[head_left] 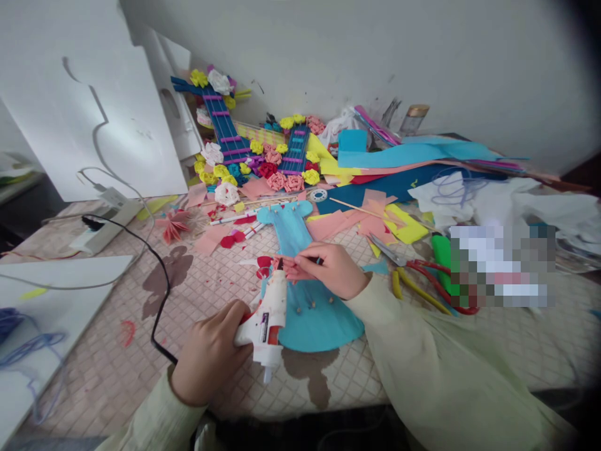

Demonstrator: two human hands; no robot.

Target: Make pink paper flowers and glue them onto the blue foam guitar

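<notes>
My left hand [212,354] is wrapped round the grip of a white hot glue gun [268,316], whose nozzle points up at a small pink paper strip [293,268]. My right hand [331,268] pinches that pink strip and holds it down on a light blue guitar-shaped cutout [305,294] lying on the patterned tabletop. The gun's black cord [157,275] runs left across the table to a white power strip [106,222].
Scissors [392,252] and red-handled pliers [434,285] lie right of the cutout. Paper flowers and blue guitar shapes [253,153] are piled at the back beside loose felt sheets [413,156]. White boards [84,106] lean on the wall at left.
</notes>
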